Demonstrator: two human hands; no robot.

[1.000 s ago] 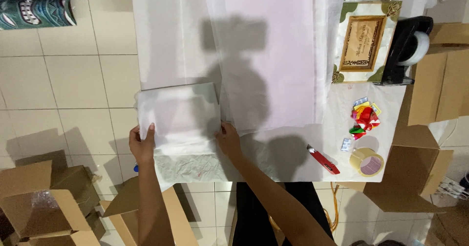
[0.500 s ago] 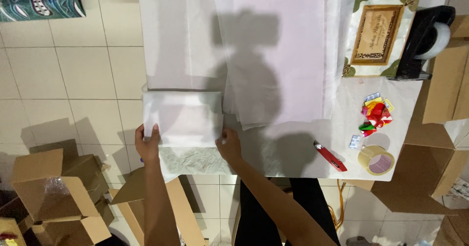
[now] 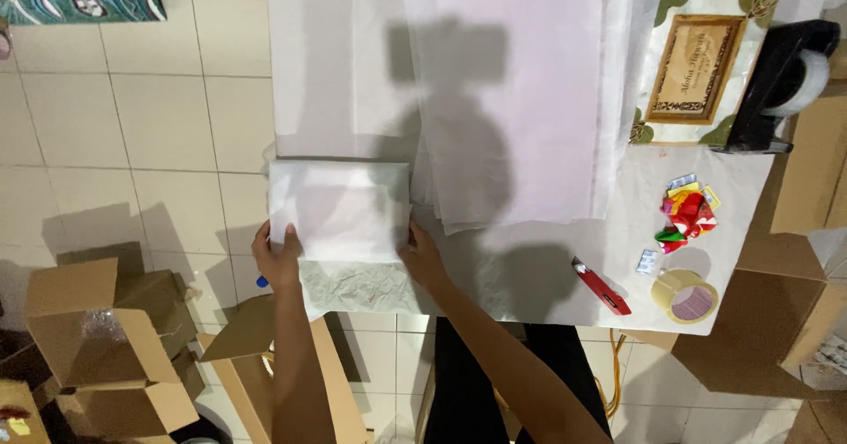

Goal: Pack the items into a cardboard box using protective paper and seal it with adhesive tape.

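A flat rectangular bundle wrapped in white tissue paper (image 3: 340, 210) lies at the near left corner of a paper-covered table (image 3: 547, 268). My left hand (image 3: 275, 254) presses on the bundle's near left corner, fingers spread over the paper. My right hand (image 3: 422, 254) rests against its near right corner. A crumpled flap of tissue (image 3: 357, 287) sticks out from under the bundle toward me. A stack of large white tissue sheets (image 3: 512, 100) lies just to the right of the bundle.
A red box cutter (image 3: 602, 286), a roll of clear tape (image 3: 685, 297) and small bright wrappers (image 3: 686, 213) lie at the near right. A framed plaque (image 3: 697, 67) and black tape dispenser (image 3: 781, 82) sit farther back. Open cardboard boxes (image 3: 97, 338) stand on the tiled floor.
Both hands stay on the wrapped bundle's near corners. The view has shifted slightly; the bundle and hands sit a little lower and to the right in frame.
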